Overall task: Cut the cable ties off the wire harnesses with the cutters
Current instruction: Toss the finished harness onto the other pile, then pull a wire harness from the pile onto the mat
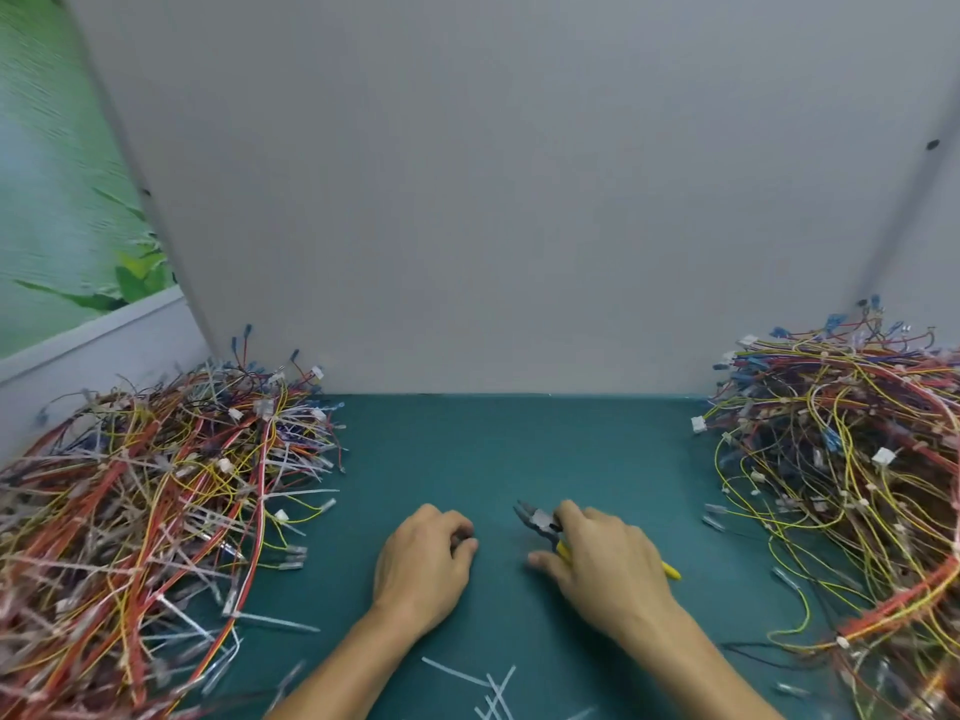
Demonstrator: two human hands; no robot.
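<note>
My right hand (602, 558) grips the yellow-handled cutters (540, 523) low over the green mat, jaws pointing up and left. My left hand (426, 558) rests on the mat a little left of the jaws, fingers curled in; whether it holds anything I cannot make out. A big heap of wire harnesses (140, 511) with many white cable ties lies at the left. A second heap of harnesses (852, 470), mostly yellow and red wires with white and blue connectors, lies at the right. No harness lies between my hands.
The green mat (519, 449) runs back to a grey partition wall (493, 200). Several cut white tie pieces (493, 688) lie on the mat near the front edge between my forearms. Loose clear sleeves (714, 517) lie beside the right heap.
</note>
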